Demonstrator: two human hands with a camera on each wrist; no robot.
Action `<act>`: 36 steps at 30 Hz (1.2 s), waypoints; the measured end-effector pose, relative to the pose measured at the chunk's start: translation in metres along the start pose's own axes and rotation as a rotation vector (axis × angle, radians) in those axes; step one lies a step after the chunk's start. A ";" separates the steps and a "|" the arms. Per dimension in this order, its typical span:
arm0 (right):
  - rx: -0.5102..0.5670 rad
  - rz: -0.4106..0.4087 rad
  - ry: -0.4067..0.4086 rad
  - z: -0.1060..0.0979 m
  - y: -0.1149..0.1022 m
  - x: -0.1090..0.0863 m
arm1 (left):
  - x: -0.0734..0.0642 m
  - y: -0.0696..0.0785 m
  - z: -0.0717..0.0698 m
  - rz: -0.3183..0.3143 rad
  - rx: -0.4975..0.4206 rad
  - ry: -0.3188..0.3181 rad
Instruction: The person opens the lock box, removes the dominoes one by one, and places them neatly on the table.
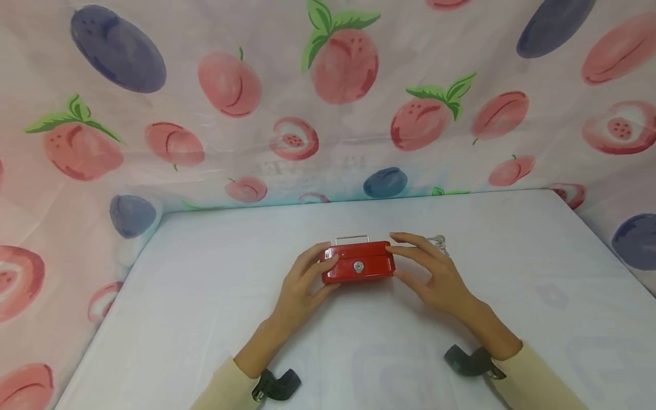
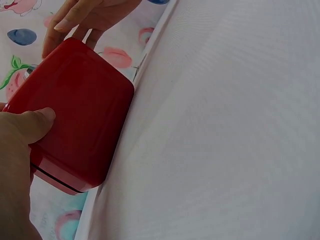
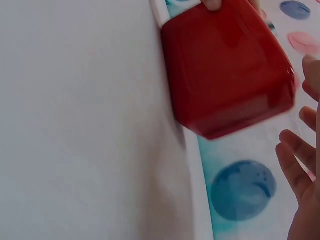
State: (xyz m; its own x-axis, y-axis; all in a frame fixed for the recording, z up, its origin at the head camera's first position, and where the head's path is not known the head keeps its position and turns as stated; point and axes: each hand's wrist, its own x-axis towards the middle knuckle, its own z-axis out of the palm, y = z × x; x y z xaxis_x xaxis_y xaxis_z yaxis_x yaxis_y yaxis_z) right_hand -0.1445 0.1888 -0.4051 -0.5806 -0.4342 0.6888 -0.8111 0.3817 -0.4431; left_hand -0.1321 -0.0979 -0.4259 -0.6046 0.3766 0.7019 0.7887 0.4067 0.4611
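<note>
A small red metal cash box [image 1: 378, 263] with a round silver lock [image 1: 359, 266] and a thin wire handle [image 1: 352, 237] is tilted so its lock side faces up at me in the head view. My left hand [image 1: 301, 285] grips its left end, the thumb [image 2: 37, 125] lying on a broad red face in the left wrist view. Beside the box's right end is my right hand [image 1: 435, 279], fingers spread; in the right wrist view they stand slightly apart from the box [image 3: 227, 70]. A bunch of small keys [image 1: 438, 244] lies just beyond the right hand, partly hidden.
A white-covered table [image 1: 205, 273] spreads beneath both hands. Behind it and at its sides hangs a fruit-patterned cloth [image 1: 205, 28]. Dark curved mounts [image 1: 279, 386] are strapped at both wrists.
</note>
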 end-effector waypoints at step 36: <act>-0.298 0.546 0.196 -0.047 0.061 -0.034 | 0.002 -0.001 -0.001 0.071 0.015 0.017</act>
State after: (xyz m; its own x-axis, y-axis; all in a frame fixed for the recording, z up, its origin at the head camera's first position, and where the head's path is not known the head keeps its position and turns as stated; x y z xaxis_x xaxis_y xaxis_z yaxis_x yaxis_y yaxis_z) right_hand -0.1704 0.2655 -0.4284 -0.8574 0.0320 0.5137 -0.3326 0.7272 -0.6004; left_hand -0.1343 -0.0988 -0.4244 -0.5450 0.3904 0.7420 0.8276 0.3921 0.4016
